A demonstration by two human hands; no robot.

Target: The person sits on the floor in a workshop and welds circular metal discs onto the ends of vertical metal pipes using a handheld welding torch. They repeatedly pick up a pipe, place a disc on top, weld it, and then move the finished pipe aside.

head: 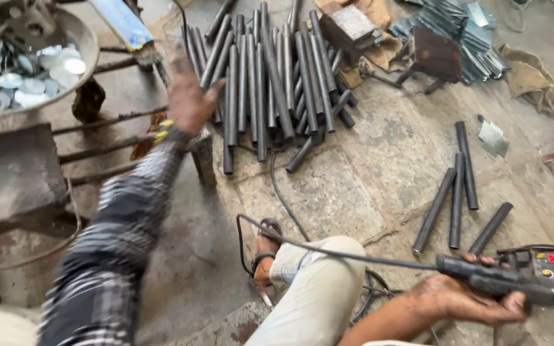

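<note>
While the right hand point(476, 301) stays out of it, fingers clamped on a dark welding torch handle point(495, 280), the left hand point(190, 99), fingers loosely apart, reaches the pile of dark steel rods point(270, 77), just right of it, long axes pointing away.

The person's left arm wears a long, dark-and-white checked fabric sleeve point(117, 237), blurred in this view, which ends at the wrist in a cuff with small yellow marks point(163, 130) beside the bare left hand point(190, 99). The right arm is bare from the forearm down to the right hand point(466, 301), with no sleeve showing on it. The bent leg is covered by light beige cloth trousers point(318, 295), creased at the knee and rolled or ending above the ankle. The foot wears a dark open strapped sandal point(265, 247) with a band across the toes and another behind the ankle.
</note>
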